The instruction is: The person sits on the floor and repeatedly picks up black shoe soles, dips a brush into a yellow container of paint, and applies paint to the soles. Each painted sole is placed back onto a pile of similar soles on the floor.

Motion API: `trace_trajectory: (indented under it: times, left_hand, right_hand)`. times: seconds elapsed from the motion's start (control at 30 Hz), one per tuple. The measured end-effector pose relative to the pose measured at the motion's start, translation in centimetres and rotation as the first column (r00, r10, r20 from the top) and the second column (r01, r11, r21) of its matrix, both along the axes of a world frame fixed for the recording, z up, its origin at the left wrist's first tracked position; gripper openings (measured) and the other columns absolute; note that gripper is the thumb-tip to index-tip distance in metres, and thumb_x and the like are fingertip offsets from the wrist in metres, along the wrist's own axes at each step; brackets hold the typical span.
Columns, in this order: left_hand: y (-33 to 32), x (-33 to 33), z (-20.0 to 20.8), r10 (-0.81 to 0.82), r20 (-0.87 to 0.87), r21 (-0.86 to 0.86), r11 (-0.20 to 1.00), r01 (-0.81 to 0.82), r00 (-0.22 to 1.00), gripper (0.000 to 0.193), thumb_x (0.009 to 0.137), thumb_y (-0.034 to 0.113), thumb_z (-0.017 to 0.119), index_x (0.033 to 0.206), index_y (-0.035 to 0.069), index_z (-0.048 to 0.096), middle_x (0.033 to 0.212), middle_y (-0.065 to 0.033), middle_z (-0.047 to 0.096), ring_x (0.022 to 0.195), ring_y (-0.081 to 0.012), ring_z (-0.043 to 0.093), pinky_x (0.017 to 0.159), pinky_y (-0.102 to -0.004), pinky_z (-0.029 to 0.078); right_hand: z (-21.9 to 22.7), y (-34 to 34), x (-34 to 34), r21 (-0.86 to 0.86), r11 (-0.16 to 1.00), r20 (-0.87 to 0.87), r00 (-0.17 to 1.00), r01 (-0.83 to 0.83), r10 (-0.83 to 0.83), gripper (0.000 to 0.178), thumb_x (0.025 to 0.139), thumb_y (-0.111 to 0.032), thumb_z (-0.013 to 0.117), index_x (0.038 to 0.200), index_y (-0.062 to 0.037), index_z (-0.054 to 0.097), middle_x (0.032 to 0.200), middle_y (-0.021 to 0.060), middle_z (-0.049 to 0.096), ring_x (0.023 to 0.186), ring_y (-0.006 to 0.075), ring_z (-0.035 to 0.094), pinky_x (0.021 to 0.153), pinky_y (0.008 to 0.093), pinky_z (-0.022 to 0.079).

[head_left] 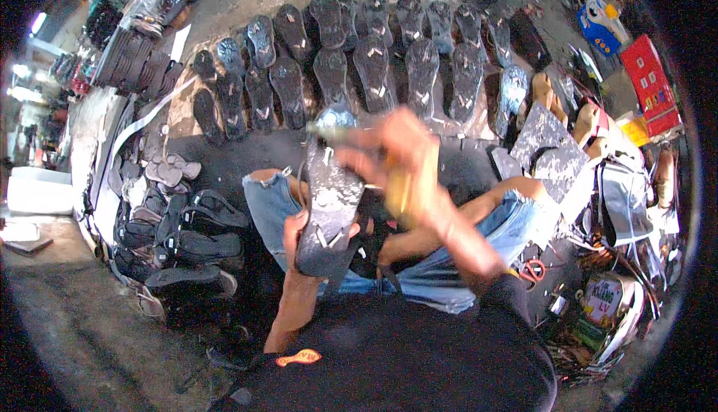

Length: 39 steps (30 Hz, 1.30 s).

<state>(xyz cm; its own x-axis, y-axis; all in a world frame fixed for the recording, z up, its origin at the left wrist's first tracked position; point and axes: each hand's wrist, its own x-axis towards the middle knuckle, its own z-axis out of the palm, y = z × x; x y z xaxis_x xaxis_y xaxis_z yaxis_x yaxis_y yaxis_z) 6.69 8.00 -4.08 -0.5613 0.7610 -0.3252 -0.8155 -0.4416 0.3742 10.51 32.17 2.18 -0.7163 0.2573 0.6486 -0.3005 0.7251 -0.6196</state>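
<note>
My left hand (294, 234) grips a dark footwear sole (336, 180) near its heel end, with the thumb on one edge and a fingertip showing at the other. The sole's upper face has pale smears, a strap piece by the heel and a wet-looking bluish sheen at the toe. Above the toe end, my right hand (404, 150) is closed and smeared by motion. Its fingers hold a blurred brush-like tool (329, 132) against or just over the toe; contact cannot be told. A yellow blurred part (399, 190) shows under the palm.
Rows of dark soles (374, 72) lie ahead, some shiny. Finished-looking black sandals (198, 232) are piled at left. To the right are a mottled grey board (550, 154), wooden shoe lasts (594, 128), a red box (649, 87) and orange-handled scissors (532, 270).
</note>
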Motion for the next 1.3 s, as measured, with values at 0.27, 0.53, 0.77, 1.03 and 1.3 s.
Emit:
trace_trajectory:
  times: [0.27, 0.53, 0.77, 1.03, 1.3]
  left_hand:
    - [0.6, 0.2, -0.2, -0.078, -0.176, -0.196, 0.980, 0.042, 0.981, 0.068, 0.089, 0.055, 0.054, 0.128, -0.001, 0.061, 0.103, -0.0162, 0.072, 0.072, -0.0292, 0.064, 0.068, -0.0504, 0.052]
    - [3.2, 1.3, 1.5, -0.220, -0.722, -0.458, 0.862, -0.215, 0.657, 0.061, 0.100, 0.046, 0.059, 0.143, 0.003, 0.055, 0.123, -0.0152, 0.072, 0.105, -0.0240, 0.072, 0.086, -0.0419, 0.061]
    - [5.9, -2.6, 0.9, -0.025, -0.137, -0.073, 0.997, 0.015, 0.990, 0.055, 0.110, 0.050, 0.047, 0.144, 0.008, 0.057, 0.116, -0.0113, 0.073, 0.093, -0.0255, 0.075, 0.081, -0.0403, 0.065]
    - [9.1, -3.5, 3.1, -0.048, -0.393, -0.240, 0.969, -0.052, 0.918, 0.055, 0.114, 0.043, 0.041, 0.155, 0.007, 0.044, 0.120, -0.0065, 0.071, 0.093, -0.0158, 0.073, 0.083, -0.0334, 0.063]
    - [10.4, -2.4, 3.3, 0.109, -0.069, -0.135, 0.984, -0.118, 0.992, 0.050, 0.109, 0.051, 0.050, 0.141, 0.014, 0.060, 0.104, -0.0078, 0.076, 0.079, -0.0252, 0.076, 0.070, -0.0382, 0.065]
  right_hand:
    - [0.4, 3.8, 0.1, -0.468, 0.835, 0.082, 0.955, 0.290, -0.286, 0.029, 0.083, -0.030, 0.089, 0.101, -0.0090, 0.078, 0.087, 0.0105, 0.078, 0.079, 0.0276, 0.076, 0.075, 0.0382, 0.060]
    - [2.0, 6.5, 1.7, -0.244, 0.888, -0.048, 0.910, 0.390, -0.413, 0.017, 0.086, -0.018, 0.086, 0.098, -0.0069, 0.080, 0.089, 0.0130, 0.079, 0.076, 0.0231, 0.077, 0.069, 0.0374, 0.059]
    - [0.5, -3.8, 7.2, -0.270, 0.949, -0.079, 0.986, -0.165, 0.149, 0.027, 0.076, -0.018, 0.093, 0.094, -0.0057, 0.077, 0.086, 0.0086, 0.074, 0.077, 0.0262, 0.074, 0.071, 0.0389, 0.058]
    - [-0.8, -6.4, 7.1, -0.400, 0.913, 0.086, 0.988, -0.084, 0.128, 0.027, 0.091, -0.025, 0.080, 0.108, -0.0047, 0.078, 0.103, 0.0085, 0.079, 0.091, 0.0202, 0.074, 0.089, 0.0376, 0.058]
    - [-0.1, -2.5, 5.6, -0.447, 0.855, 0.185, 0.962, 0.263, -0.200, 0.028, 0.083, -0.024, 0.089, 0.091, -0.0002, 0.078, 0.087, 0.0130, 0.078, 0.077, 0.0194, 0.074, 0.068, 0.0348, 0.058]
